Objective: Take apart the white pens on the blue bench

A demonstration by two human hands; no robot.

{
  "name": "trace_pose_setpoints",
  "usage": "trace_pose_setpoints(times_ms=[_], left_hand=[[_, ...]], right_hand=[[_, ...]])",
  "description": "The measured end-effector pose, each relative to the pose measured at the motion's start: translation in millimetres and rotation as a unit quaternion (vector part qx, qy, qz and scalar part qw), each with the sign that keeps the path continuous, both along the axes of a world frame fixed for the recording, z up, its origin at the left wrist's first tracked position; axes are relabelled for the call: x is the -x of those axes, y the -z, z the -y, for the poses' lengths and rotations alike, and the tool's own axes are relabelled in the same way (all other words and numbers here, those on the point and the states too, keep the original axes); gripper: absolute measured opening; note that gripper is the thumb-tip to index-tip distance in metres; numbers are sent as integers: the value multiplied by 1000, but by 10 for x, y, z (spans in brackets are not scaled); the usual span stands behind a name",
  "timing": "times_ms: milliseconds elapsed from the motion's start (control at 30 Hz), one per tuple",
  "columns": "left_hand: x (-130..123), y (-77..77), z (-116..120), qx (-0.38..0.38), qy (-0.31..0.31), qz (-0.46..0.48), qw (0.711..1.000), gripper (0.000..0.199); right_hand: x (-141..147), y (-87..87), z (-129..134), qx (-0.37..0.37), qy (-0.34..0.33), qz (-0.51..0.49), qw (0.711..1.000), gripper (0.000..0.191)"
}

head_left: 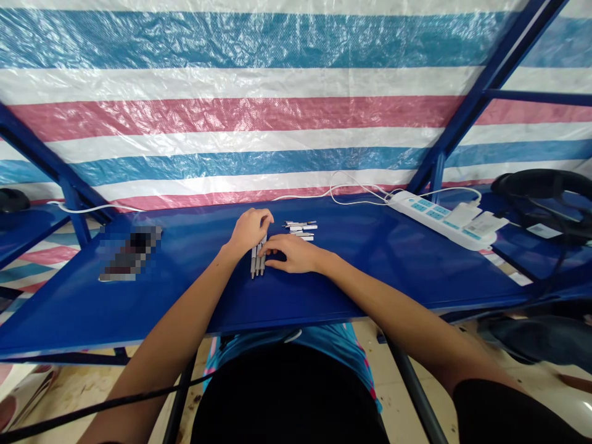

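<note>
Several grey pens (258,263) lie side by side on the blue table, their near ends pointing toward me. My left hand (252,229) curls over their far ends, hiding that part, with its fingers bent and pointing right. From the right, my right hand (292,253) reaches in with bent fingers touching the pens' right side. Its thumb is apart from the fingertips. Just beyond the right hand lies a small group of white and dark pen parts (301,228); it is too small to tell each piece.
A blurred-out flat object (132,253) lies at the table's left. At the back right stands a white power strip (435,216) with chargers and a white cable (351,198). A dark, rounded object (550,197) sits farther right. Blue metal posts (462,111) flank the striped sheet (277,117).
</note>
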State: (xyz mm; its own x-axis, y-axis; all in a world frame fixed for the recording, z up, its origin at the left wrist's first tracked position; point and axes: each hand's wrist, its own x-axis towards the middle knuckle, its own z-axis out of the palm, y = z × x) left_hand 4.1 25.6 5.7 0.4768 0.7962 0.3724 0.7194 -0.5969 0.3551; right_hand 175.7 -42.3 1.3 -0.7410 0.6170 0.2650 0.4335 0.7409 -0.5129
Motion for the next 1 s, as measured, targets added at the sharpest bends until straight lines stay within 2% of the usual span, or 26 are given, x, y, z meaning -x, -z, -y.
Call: trace_pose_setpoints(times_ms=[367, 667, 1000], left_hand=[[6, -35, 12, 12, -18, 7, 1000, 25], [22, -48, -5, 6, -22, 16, 1000, 25], [46, -15, -49, -16, -21, 24, 999, 25]], right_hand=[[22, 11, -5, -21, -3, 11, 1000, 17], [40, -17, 21, -25, 65, 44, 997, 11], [108, -142, 118, 3, 137, 114, 984, 20]])
